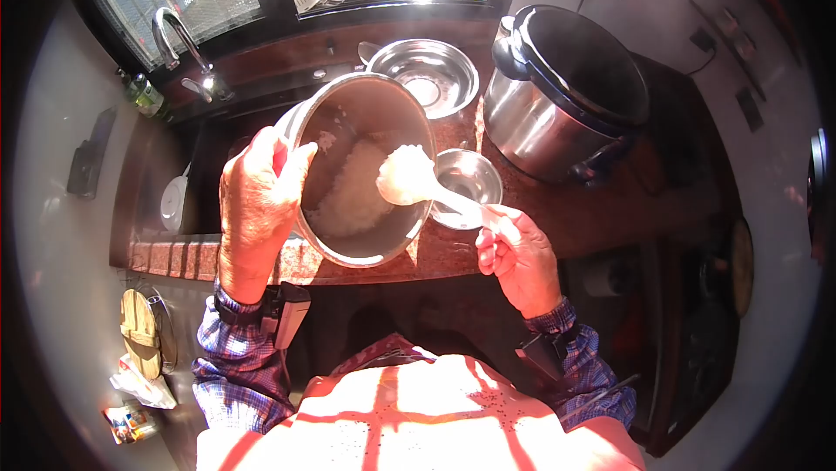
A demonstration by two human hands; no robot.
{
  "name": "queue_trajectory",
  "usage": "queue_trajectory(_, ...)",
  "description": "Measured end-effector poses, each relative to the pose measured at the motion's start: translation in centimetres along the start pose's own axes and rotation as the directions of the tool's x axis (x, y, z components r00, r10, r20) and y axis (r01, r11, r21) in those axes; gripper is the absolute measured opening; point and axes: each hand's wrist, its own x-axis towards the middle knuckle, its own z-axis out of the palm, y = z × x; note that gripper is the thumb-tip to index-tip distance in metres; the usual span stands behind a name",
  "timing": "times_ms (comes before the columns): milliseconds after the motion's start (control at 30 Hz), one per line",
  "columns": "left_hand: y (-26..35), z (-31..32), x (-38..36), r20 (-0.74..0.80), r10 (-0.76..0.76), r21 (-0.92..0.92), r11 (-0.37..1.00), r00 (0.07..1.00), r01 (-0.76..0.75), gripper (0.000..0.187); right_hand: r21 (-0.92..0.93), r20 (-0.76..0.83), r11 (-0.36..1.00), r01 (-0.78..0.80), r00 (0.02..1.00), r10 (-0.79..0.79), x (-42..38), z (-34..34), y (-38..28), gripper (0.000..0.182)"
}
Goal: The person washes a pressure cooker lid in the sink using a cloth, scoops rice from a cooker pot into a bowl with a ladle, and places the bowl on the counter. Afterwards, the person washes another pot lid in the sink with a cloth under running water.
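My left hand (259,203) grips the rim of a metal cooking pot (396,104), thumb inside the wall, fingers outside. The pot is tilted, so its inside faces me. White cooked rice (353,188) lies in it, with some grains stuck higher on the wall. My right hand (524,264) is closed around the handle of a white rice paddle (456,202). A clump of rice (406,175) covers the paddle's head, in front of the pot's right rim. Below the paddle, a small metal bowl (482,177) rests on the counter, partly hidden by it.
A large electric cooker (538,123) stands lidless at the right. Behind the pot is a wider metal bowl (458,86). A faucet (207,79) and dark sink lie left, with a bottle (146,97) near the wall. The reddish countertop (187,259) ends just in front of me.
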Motion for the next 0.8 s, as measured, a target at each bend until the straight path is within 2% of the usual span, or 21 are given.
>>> queue_trajectory(133, 0.1, 0.2, 0.1, -0.004, 0.002, -0.001, 1.000, 1.000, -0.002, 0.029, -0.083, -0.080, 0.992, 0.092, 0.992, -0.099, -2.1, -1.1, -2.7, 0.027)
queue_trajectory(200, 0.2, 0.1, 0.1, -0.008, -0.003, 0.002, 1.000, 1.000, 0.003, 0.029, -0.256, -0.118, 0.948, 0.190, 0.967, -0.226, -2.7, -1.7, -3.0, 0.025)
queue_trajectory(233, 0.2, 0.2, 0.1, -0.008, -0.004, 0.000, 1.000, 1.000, 0.004, 0.029, -0.258, -0.119, 0.947, 0.189, 0.967, -0.225, -2.9, -1.9, -2.8, 0.025)
queue_trajectory(300, 0.2, 0.3, 0.1, -0.017, -0.006, 0.001, 1.000, 1.000, 0.006, 0.029, -0.653, -0.087, 0.721, 0.231, 0.923, -0.375, -2.9, -2.2, -2.0, 0.021)
queue_trajectory(333, 0.2, 0.3, 0.1, -0.016, -0.008, -0.001, 1.000, 1.000, 0.008, 0.029, -0.831, 0.032, 0.487, 0.267, 0.898, -0.439, -2.7, -2.6, -1.5, 0.018)
queue_trajectory(367, 0.3, 0.2, 0.1, -0.006, -0.017, -0.006, 1.000, 1.000, 0.017, 0.029, -0.930, 0.188, 0.205, 0.304, 0.876, -0.445, -2.3, -3.3, -1.0, 0.019)
queue_trajectory(433, 0.4, 0.2, 0.1, 0.001, -0.027, -0.011, 1.000, 1.000, 0.027, 0.028, -0.893, 0.436, -0.106, 0.438, 0.782, -0.444, -1.4, -4.8, -0.3, 0.020)
queue_trajectory(567, 0.5, 0.3, 0.0, -0.002, -0.028, -0.038, 0.999, 1.000, 0.028, 0.028, -0.899, 0.409, -0.090, 0.429, 0.747, -0.524, -1.7, -3.7, -1.9, 0.019)
queue_trajectory(633, 0.6, 0.4, 0.0, 0.000, -0.030, -0.043, 0.999, 1.000, 0.030, 0.028, -0.883, 0.003, 0.414, 0.222, 0.884, -0.467, -1.9, -3.6, -2.5, 0.019)
queue_trajectory(667, 0.6, 0.4, 0.0, 0.006, -0.041, -0.051, 0.998, 0.999, 0.041, 0.028, -0.764, -0.079, 0.604, 0.227, 0.897, -0.436, -1.8, -3.7, -2.6, 0.022)
queue_trajectory(700, 0.6, 0.4, -0.1, 0.013, -0.055, -0.055, 0.997, 0.998, 0.056, 0.027, -0.765, -0.072, 0.603, 0.227, 0.900, -0.430, -1.6, -3.5, -2.7, 0.022)
queue_trajectory(767, 0.6, 0.5, -0.1, 0.001, -0.048, -0.063, 0.997, 0.999, 0.048, 0.027, -0.421, -0.092, 0.875, 0.239, 0.948, -0.304, -0.8, -2.2, -2.6, 0.026)
queue_trajectory(800, 0.7, 0.5, -0.1, -0.006, -0.034, -0.076, 0.997, 0.999, 0.033, 0.027, -0.431, -0.076, 0.883, 0.186, 0.968, -0.241, -0.2, -1.0, -2.3, 0.030)
